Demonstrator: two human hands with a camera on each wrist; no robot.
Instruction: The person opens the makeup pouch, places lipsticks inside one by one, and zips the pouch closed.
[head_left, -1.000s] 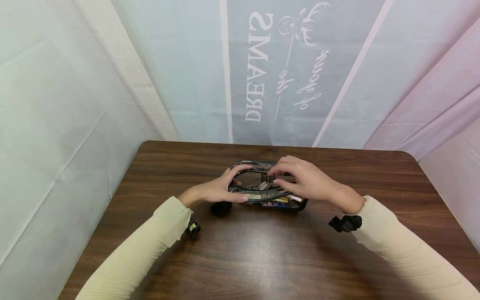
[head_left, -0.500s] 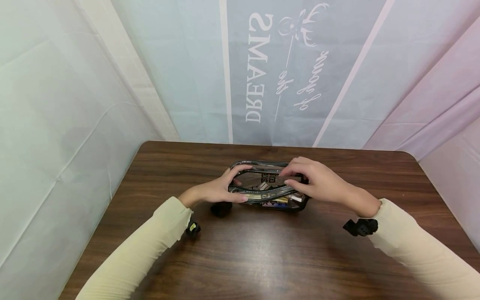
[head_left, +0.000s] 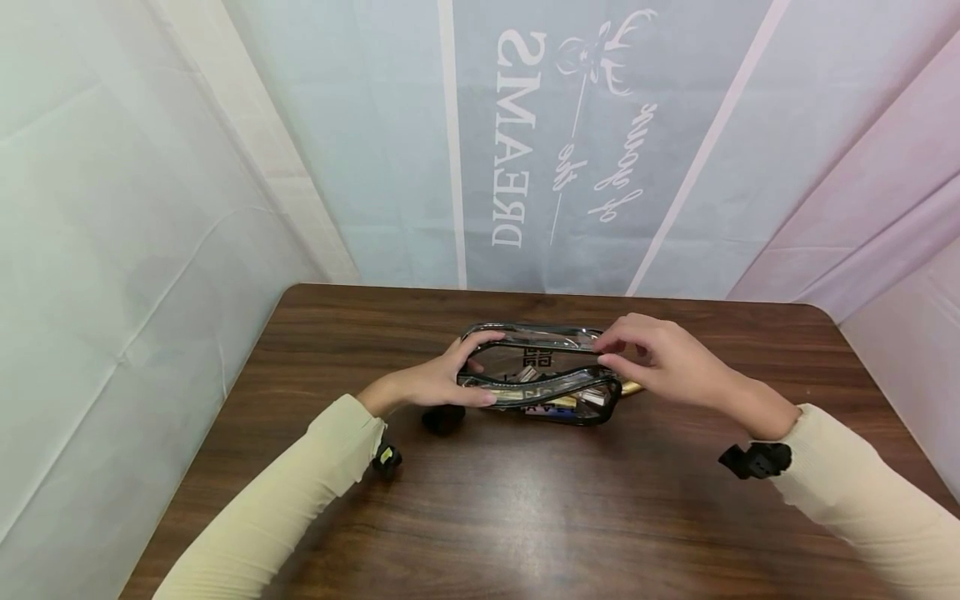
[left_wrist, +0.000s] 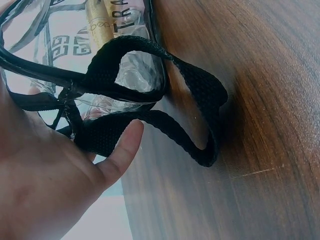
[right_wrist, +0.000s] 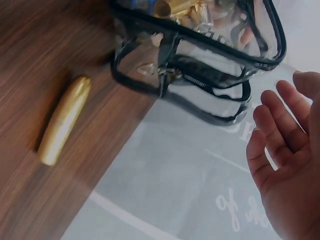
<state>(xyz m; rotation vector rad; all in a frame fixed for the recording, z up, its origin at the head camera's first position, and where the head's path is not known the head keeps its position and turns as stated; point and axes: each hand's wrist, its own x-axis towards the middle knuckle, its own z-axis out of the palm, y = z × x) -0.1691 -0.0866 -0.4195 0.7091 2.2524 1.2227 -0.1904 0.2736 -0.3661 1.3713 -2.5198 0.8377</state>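
A clear toiletry bag (head_left: 538,415) with black piping stands on the table, its zipped top spread apart. My left hand (head_left: 431,377) grips its left end, thumb on the near rim and fingers at the far rim. Beside that thumb in the left wrist view, a black strap loop (left_wrist: 212,100) sticks out from the bag. My right hand (head_left: 663,354) is at the right end of the opening, fingers loosely bent; the right wrist view shows nothing between them. Inside the bag lie a gold tube (left_wrist: 99,27) and other small cosmetics.
A gold tube (right_wrist: 64,122) lies on the brown wooden table (head_left: 480,517), just beyond the bag's right end. A printed cloth backdrop (head_left: 405,167) hangs behind the table's far edge. White cloth (head_left: 112,250) hangs along the left side.
My right hand has moved right along the bag's opening to its right end, uncovering the gold tube beside it. The opening shows wider. My left hand has stayed in place.
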